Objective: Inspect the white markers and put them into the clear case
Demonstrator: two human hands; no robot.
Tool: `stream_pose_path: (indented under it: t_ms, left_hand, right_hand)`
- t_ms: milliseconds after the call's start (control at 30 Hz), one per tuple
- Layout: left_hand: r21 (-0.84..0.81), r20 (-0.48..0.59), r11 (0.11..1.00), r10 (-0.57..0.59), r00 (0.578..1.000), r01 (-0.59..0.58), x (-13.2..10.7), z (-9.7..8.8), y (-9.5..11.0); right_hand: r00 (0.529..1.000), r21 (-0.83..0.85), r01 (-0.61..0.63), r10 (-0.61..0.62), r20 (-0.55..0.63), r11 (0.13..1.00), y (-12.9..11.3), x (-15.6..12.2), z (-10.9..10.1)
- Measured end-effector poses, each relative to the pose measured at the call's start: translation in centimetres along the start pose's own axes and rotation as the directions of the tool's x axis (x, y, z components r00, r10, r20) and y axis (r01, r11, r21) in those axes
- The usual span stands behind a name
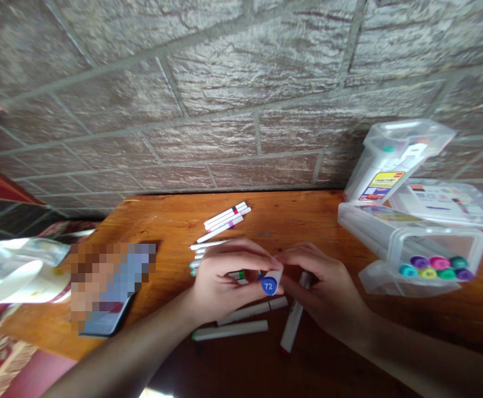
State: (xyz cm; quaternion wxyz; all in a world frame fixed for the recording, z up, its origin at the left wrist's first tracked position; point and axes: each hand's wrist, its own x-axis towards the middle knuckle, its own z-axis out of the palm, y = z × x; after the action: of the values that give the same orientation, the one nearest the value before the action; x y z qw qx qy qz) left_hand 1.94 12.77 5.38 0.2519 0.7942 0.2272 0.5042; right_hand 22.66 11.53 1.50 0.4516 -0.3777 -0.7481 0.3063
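Note:
My left hand [227,279] is closed round a white marker with a blue end cap marked 72 [270,284]. My right hand [322,293] meets it from the right, fingers curled toward the marker's tip, and lies over another white marker [293,323]. Both hands rest on a wooden table [175,221]. More white markers lie under and below my hands [229,330], and a few lie just beyond them [227,216].
A clear plastic marker case [415,249] lies on its side at the right, with coloured caps showing and its lid standing open toward a brick wall. A dark phone-like object, blurred out [112,287], lies at the left. A clear bag [17,265] sits at the far left.

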Motion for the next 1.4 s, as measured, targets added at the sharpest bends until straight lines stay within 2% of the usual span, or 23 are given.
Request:
stream_pose_path:
  t_ms: [200, 1400]
  left_hand:
    - [-0.022, -0.026, 1.0, -0.007, 1.0, 0.006, 0.04, -0.11, -0.05]
    - [-0.013, -0.017, 1.0, -0.011, 1.0, 0.01, 0.18, -0.2, -0.02]
  right_hand:
    - [1.0, -0.015, 0.012, -0.013, -0.026, 1.0, 0.03, -0.1, 0.03]
    - [1.0, -0.017, -0.008, 0.008, -0.019, 1.0, -0.11, -0.08, 0.06]
